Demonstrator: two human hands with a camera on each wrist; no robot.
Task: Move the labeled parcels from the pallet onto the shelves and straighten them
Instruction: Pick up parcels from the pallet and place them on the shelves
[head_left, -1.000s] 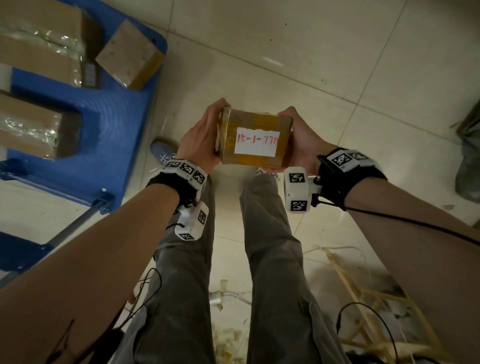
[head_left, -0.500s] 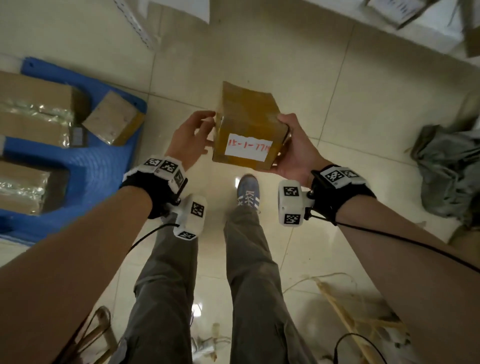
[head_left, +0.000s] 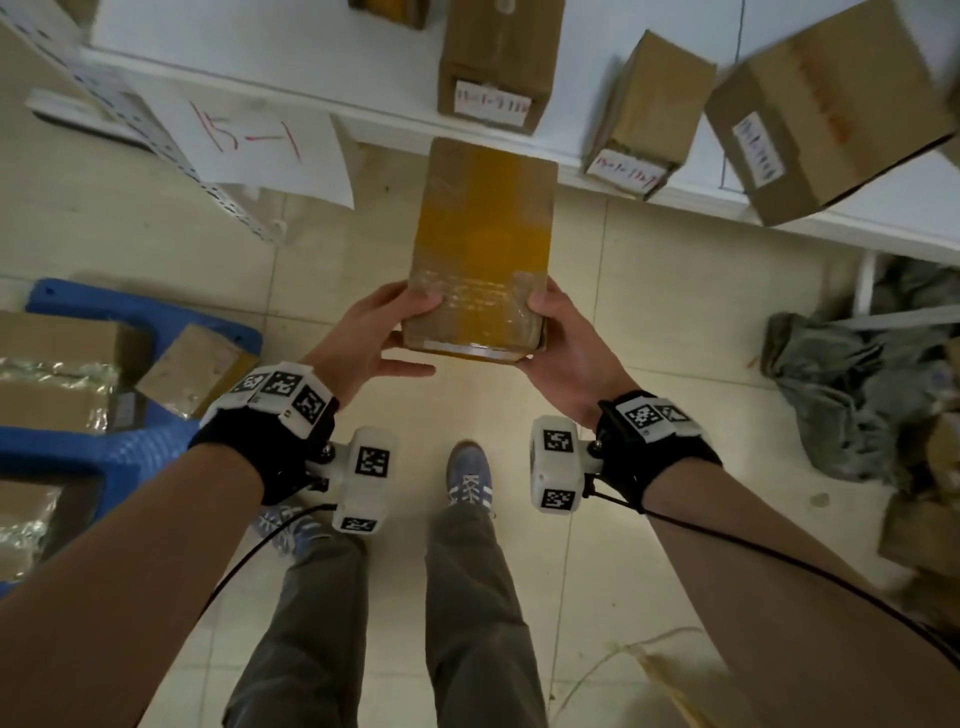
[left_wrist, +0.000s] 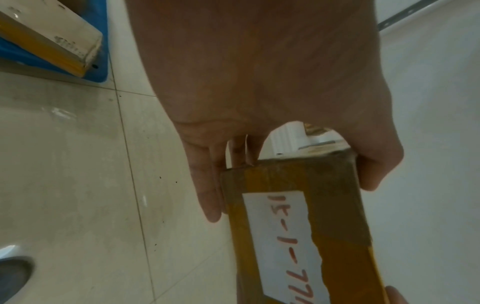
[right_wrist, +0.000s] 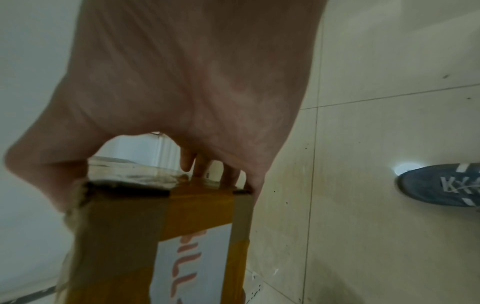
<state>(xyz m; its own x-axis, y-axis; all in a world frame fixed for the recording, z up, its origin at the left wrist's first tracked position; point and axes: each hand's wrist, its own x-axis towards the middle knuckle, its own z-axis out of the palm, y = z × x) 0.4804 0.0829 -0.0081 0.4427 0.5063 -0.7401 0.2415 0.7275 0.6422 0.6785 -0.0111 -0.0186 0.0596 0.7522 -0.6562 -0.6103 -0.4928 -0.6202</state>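
Observation:
I carry a brown parcel (head_left: 483, 244) wrapped in yellow tape, held level between both hands just short of the white shelf (head_left: 322, 67). My left hand (head_left: 384, 332) grips its near left corner, thumb on top and fingers below. My right hand (head_left: 558, 332) grips the near right corner the same way. The parcel's white label with red writing (left_wrist: 285, 242) faces me on the near end and also shows in the right wrist view (right_wrist: 192, 259). Behind me to the left lies the blue pallet (head_left: 135, 447) with more parcels (head_left: 197, 369).
Three labelled boxes stand on the shelf: one straight ahead (head_left: 498, 57), one to its right (head_left: 649, 109), and a larger skewed one (head_left: 821, 114). A paper sheet with red marks (head_left: 260, 145) hangs at the shelf's left. Grey cloth (head_left: 852, 374) lies on the floor, right.
I have stepped from the pallet toward the shelf. The parcel has tipped flat, its far end now near the shelf edge, and the label has turned out of the head view.

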